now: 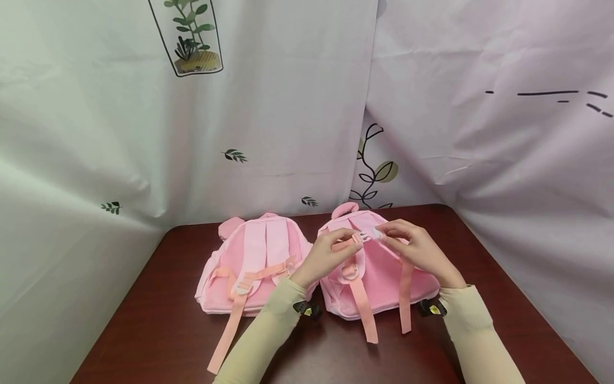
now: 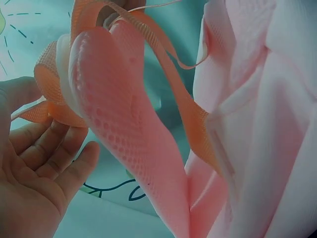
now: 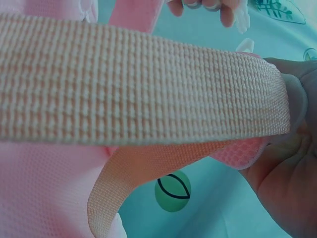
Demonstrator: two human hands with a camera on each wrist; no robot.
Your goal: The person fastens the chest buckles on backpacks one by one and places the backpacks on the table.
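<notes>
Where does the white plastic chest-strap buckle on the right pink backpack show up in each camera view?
Head: white plastic buckle centre, pinched between both hands.
Left wrist: not clearly visible.
Right wrist: top edge, right of centre, under fingertips.
Shared landmark: peach woven webbing strap.

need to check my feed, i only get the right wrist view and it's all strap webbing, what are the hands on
Observer: The head view shows both hands at the chest buckle of the right-hand backpack; the left hand pinches one half.
Operator: and the right hand
Observer: The right hand pinches the white half; whether the halves meet, I cannot tell.
Operator: anything else on the table
Observer: A second pink backpack lies left of it, straps up, its chest strap joined across them.
</notes>
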